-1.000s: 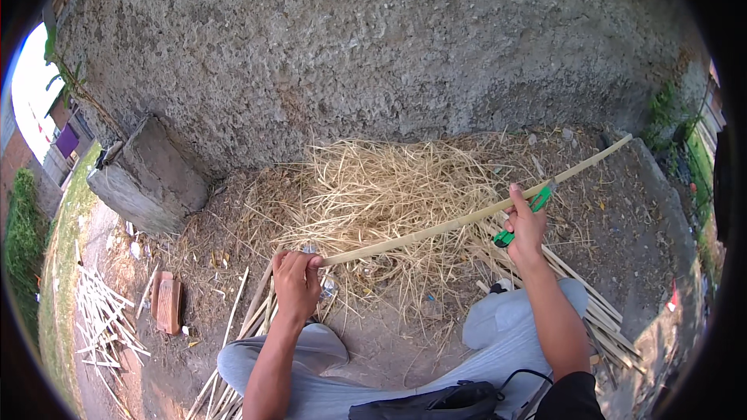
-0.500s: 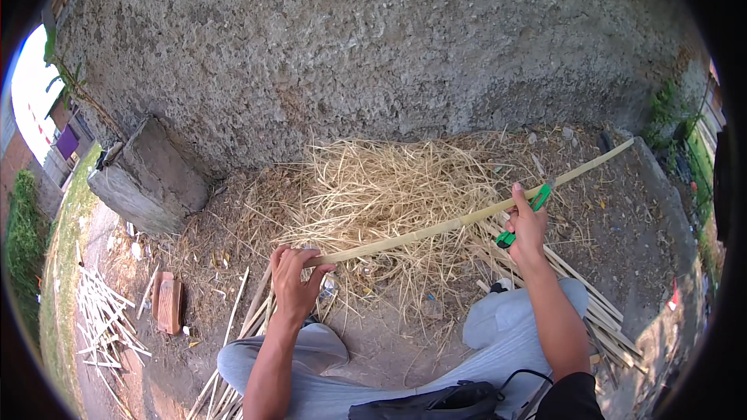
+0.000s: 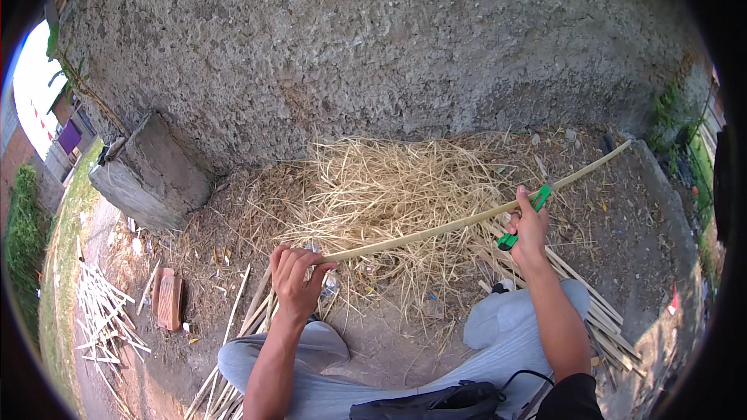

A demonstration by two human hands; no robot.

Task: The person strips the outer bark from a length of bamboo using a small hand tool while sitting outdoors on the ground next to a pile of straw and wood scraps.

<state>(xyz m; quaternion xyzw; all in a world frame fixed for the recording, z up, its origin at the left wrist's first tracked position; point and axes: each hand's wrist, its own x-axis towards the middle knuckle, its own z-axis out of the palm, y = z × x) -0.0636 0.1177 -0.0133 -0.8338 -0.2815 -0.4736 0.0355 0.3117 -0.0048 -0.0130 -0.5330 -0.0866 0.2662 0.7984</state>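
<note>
- Strip point(image 3: 467, 220): spans both hands, from 7 o'clock to nearly 3 o'clock, above the shavings point(image 3: 381, 175).
- Left hand point(image 3: 294, 280): grip pinches the 7 o'clock end.
- Right hand point(image 3: 532, 235), near 4 o'clock: grip wraps the knife point(image 3: 543, 197), thumb across the strip.
- Probably light, springy, prone to splinter; best taken by its flat faces, clear of edges and blade.

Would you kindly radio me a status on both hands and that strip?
Left hand gripping pale strip near its left end. Right hand holding green cutter at the strip. Heap of shavings behind and below; nothing visibly blocking the strip.
</note>
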